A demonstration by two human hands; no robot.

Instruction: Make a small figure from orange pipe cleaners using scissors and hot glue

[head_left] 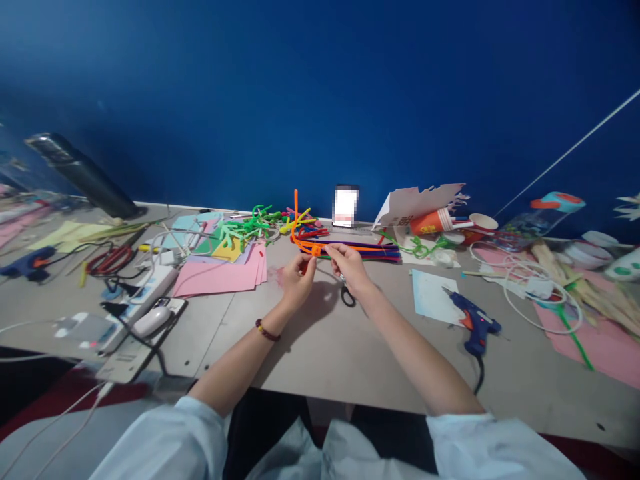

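Both hands meet over the middle of the table on an orange pipe cleaner (296, 217). One end of it stands up, and the part between my fingers is bunched into a small clump. My left hand (298, 277) pinches the clump from the left, with something red at its fingertips. From the other side, my right hand (347, 265) pinches the orange strand. Just below the right palm is the black handle of scissors (349, 296); I cannot tell whether the hand holds them. A bundle of purple and other dark pipe cleaners (383, 251) lies behind the hands.
Pink paper (220, 275) and green pipe-cleaner pieces (243, 230) lie left. A lit phone (345, 207) leans on the blue wall. At right are paper cups (431, 222) and a glue gun (475, 323) with a cord. A power strip (145, 297) and tall bottle (85, 173) stand left.
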